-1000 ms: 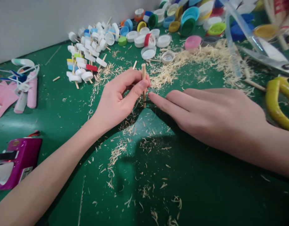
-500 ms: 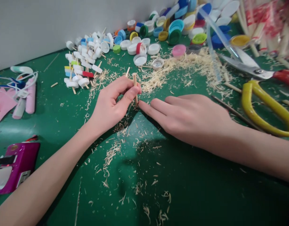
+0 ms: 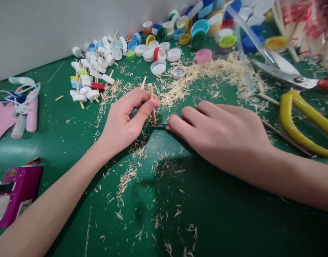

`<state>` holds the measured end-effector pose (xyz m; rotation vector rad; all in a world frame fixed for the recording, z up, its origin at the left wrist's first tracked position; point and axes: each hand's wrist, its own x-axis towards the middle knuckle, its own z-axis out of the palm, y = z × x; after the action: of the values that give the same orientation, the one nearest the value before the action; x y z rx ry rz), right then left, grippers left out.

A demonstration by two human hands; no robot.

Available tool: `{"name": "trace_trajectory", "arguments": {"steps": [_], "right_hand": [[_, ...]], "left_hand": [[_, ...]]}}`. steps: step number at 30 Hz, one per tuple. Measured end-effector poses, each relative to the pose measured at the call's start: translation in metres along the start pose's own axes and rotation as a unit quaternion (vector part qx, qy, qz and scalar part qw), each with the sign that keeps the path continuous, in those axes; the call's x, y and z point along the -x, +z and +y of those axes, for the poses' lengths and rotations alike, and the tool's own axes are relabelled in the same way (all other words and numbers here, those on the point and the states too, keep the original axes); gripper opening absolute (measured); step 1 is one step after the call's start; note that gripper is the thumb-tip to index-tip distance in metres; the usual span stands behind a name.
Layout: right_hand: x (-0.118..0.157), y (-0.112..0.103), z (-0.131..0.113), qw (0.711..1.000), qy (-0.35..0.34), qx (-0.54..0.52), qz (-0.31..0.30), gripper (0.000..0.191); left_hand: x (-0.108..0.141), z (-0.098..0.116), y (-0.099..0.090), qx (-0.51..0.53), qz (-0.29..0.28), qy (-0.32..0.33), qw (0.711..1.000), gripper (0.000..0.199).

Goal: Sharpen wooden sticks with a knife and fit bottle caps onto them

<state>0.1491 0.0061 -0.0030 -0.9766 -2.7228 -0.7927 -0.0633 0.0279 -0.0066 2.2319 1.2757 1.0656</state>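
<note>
green tabletop [image 3: 65, 146] runs back to a pale wall [image 3: 46, 28], strewn with curled wood shavings [image 3: 172, 93]. near the middle, the left hand [image 3: 128, 116] pinches a wooden stick [image 3: 154, 116] between thumb and fingers; it stands nearly upright, slightly tilted, its lower end down by the surface. the right hand [image 3: 220, 128], knuckles up, is curled on a thin blade [image 3: 162, 124], mostly hidden beneath it, whose tip meets the stick near the bottom. behind lie bottle caps [image 3: 174, 54]; yellow handles [image 3: 287, 110] rest beyond the right wrist, and a purple box [image 3: 22, 192] sits beside the left forearm.
</note>
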Motion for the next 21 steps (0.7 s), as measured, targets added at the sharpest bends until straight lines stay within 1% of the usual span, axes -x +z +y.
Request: {"name": "trace_trajectory", "arguments": {"steps": [5,8,10,11,15,16,18,21], "right_hand": [[-0.009,-0.006,0.002,0.994,-0.013,-0.028,-0.101,0.026],[-0.012,-0.008,0.004,0.990,-0.025,-0.047,-0.131,0.029],[-0.011,-0.007,0.003,0.990,-0.028,-0.046,-0.129,0.029],[-0.010,-0.006,0.003,0.992,-0.026,-0.038,-0.117,0.027],[-0.003,-0.002,-0.002,1.000,0.005,0.009,-0.024,0.019],[-0.002,-0.001,-0.003,1.000,0.017,0.017,-0.010,0.018],[-0.001,-0.002,-0.004,0.999,0.027,0.020,-0.012,0.019],[-0.002,-0.004,-0.004,0.999,0.007,0.011,-0.035,0.023]], "left_hand": [[0.000,0.000,0.001,-0.010,0.007,-0.007,1.000,0.026],[0.000,0.000,0.002,-0.011,0.011,-0.006,1.000,0.026],[0.000,0.000,0.001,-0.014,0.011,-0.006,1.000,0.027],[0.000,0.000,0.001,-0.014,0.010,-0.006,1.000,0.027],[0.000,-0.001,0.001,-0.012,0.009,-0.002,1.000,0.027],[0.000,-0.001,0.002,-0.014,0.010,-0.001,1.000,0.027],[0.000,-0.002,0.002,-0.019,0.010,0.004,1.000,0.030],[-0.001,-0.002,0.003,-0.025,0.013,0.015,0.999,0.033]]}}
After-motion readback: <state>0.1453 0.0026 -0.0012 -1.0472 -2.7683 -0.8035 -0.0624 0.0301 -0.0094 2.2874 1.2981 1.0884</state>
